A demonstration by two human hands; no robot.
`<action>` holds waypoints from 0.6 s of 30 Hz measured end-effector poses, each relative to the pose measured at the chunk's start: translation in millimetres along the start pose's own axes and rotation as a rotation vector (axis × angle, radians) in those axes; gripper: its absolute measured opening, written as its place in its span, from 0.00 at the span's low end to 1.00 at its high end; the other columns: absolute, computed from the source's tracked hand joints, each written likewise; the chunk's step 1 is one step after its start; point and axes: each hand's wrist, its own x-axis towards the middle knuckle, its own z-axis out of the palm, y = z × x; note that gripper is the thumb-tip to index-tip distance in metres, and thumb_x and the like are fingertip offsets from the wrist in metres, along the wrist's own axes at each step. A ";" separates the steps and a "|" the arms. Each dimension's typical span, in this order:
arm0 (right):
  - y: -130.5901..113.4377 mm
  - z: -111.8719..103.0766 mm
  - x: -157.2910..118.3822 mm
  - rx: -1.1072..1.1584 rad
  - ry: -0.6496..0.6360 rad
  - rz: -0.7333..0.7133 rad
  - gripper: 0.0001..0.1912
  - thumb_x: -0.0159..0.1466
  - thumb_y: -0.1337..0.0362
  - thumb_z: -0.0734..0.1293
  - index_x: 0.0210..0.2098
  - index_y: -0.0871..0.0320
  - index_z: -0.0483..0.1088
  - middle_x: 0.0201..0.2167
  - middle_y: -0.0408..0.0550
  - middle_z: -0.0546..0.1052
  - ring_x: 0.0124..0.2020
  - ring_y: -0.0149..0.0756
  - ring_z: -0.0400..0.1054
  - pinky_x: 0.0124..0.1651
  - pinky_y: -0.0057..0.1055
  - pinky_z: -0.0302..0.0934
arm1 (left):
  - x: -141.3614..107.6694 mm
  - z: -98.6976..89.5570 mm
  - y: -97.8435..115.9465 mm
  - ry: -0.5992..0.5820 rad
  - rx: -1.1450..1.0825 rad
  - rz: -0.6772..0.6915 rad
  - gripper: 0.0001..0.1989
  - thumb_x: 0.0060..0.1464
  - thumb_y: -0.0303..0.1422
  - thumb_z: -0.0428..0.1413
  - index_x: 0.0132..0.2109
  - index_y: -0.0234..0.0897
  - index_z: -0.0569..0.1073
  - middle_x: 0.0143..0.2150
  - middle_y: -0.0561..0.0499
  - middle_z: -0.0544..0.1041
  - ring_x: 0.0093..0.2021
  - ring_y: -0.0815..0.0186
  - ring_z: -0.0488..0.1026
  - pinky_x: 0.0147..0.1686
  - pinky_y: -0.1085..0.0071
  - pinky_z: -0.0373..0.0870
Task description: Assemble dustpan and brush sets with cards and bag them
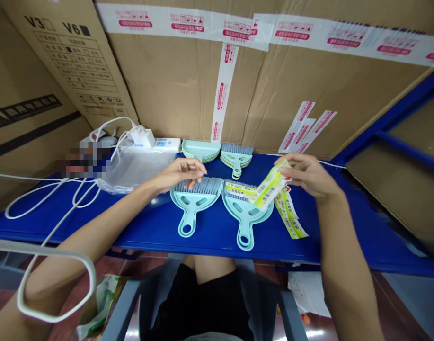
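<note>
My right hand (305, 173) grips the top end of a yellow-green and white printed label (268, 189), which hangs tilted over the right-hand dustpan and brush set (247, 215). Another yellow-green label (240, 191) lies across the grey bristles of that set. Above the bristles of the left-hand mint dustpan and brush set (190, 206) is my left hand (188, 173), its fingers loosely bent and apart, with nothing visible in them. More yellow-green labels (291, 218) lie on the blue table to the right, partly overlapping.
Behind the sets stand a stack of mint dustpans (201, 150) and a stack of small brushes (237, 156). Clear plastic bags (137, 166) lie at left beside a white power strip (167, 144) and looping white cables (78, 199). Cardboard (188, 85) walls the back of the blue table (213, 244).
</note>
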 end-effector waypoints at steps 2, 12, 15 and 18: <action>-6.8 37.1 2.4 0.108 -0.113 -0.037 0.25 0.56 0.46 0.81 0.45 0.52 0.74 0.36 0.45 0.81 0.29 0.35 0.72 0.26 0.30 0.62 | 2.0 3.5 -0.7 0.067 0.036 0.080 0.15 0.63 0.42 0.67 0.46 0.33 0.79 0.35 0.47 0.81 0.29 0.69 0.78 0.22 0.77 0.70; -4.3 116.7 -5.6 0.174 -0.274 -0.188 0.13 0.64 0.52 0.78 0.44 0.52 0.84 0.50 0.50 0.81 0.44 0.42 0.80 0.47 0.40 0.76 | -10.3 33.0 11.5 0.015 0.718 0.613 0.22 0.62 0.42 0.67 0.58 0.37 0.77 0.54 0.39 0.82 0.54 0.54 0.78 0.57 0.54 0.74; -2.2 116.6 -4.8 0.285 -0.350 -0.168 0.18 0.63 0.54 0.79 0.50 0.52 0.83 0.55 0.51 0.81 0.51 0.44 0.81 0.55 0.42 0.75 | -9.7 40.1 5.2 0.020 0.836 0.656 0.23 0.64 0.40 0.65 0.61 0.37 0.74 0.55 0.38 0.82 0.55 0.52 0.79 0.56 0.53 0.74; -1.1 117.8 -4.5 0.341 -0.378 -0.133 0.20 0.64 0.55 0.79 0.54 0.53 0.82 0.58 0.52 0.81 0.55 0.46 0.80 0.59 0.42 0.74 | -8.2 39.4 1.2 0.026 0.874 0.675 0.23 0.64 0.40 0.65 0.61 0.36 0.74 0.54 0.38 0.83 0.53 0.53 0.80 0.54 0.55 0.74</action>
